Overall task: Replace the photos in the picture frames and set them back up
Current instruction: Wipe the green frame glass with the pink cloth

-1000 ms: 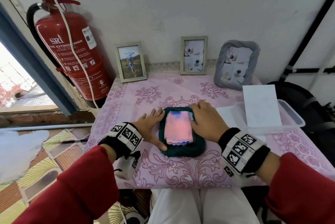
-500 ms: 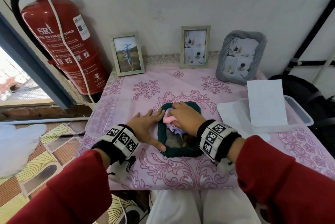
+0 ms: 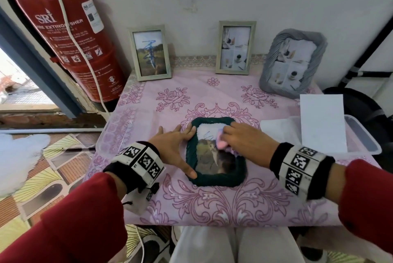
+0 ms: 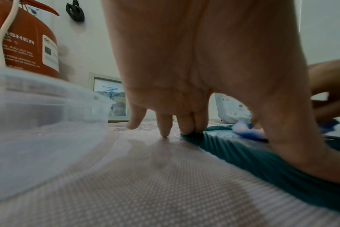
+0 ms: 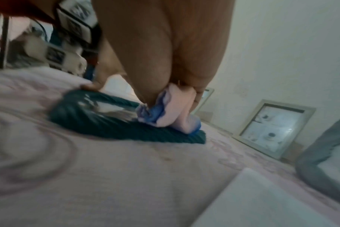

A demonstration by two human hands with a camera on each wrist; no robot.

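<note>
hands: left [image 3: 172, 147] steadies, right [image 3: 244, 141] grips cloth [image 3: 221, 142] | green frame [image 3: 214, 179] — flat, glass up

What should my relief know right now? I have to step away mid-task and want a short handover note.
Left hand: open, fingers and thumb braced against the left edge of the dark green frame, which lies flat, photo side up, on the pink tablecloth.
Right hand: grips a bunched pink and blue cloth on the frame's glass.
Done: three frames stand along the wall, each with a photo.
Left: finish wiping, stand the green frame up. A white sheet lies over the clear tub.
</note>
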